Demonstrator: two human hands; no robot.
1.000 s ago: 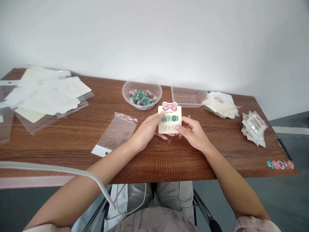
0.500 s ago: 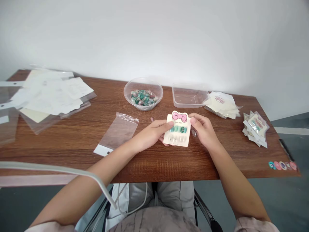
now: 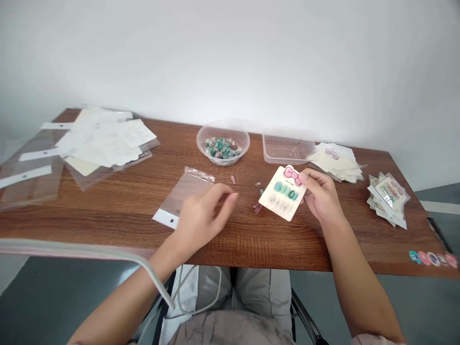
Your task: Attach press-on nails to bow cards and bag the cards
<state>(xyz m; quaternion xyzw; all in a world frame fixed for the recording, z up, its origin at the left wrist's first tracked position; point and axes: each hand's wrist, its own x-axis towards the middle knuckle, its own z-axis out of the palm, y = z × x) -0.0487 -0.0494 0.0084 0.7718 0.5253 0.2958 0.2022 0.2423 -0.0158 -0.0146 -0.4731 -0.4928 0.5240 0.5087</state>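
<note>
My right hand (image 3: pixel 321 194) pinches the top right corner of a cream card (image 3: pixel 283 192) with a pink bow. Two rows of press-on nails sit on the card, green above and pale below; it is tilted over the table. My left hand (image 3: pixel 206 213) is empty, thumb and curved fingers apart, above the right side of a clear plastic bag (image 3: pixel 183 189) with a white header strip. Between the hands, loose pink nails (image 3: pixel 258 207) lie partly beside the card's lower left edge. Another loose pink nail (image 3: pixel 233 179) rests farther back.
Behind stand a round clear bowl (image 3: pixel 223 143) of green and pink nails and a rectangular clear tray (image 3: pixel 287 147). Bow cards (image 3: pixel 336 160) and packed bags (image 3: pixel 388 196) are stacked at right. Many white cards and bags (image 3: pixel 108 139) spread at left. A pale cable (image 3: pixel 108 251) crosses the lower left.
My left hand has let go of the card and moved left to the clear bag. My right hand keeps the card, now tilted and shifted right. The camera view has shifted slightly.
</note>
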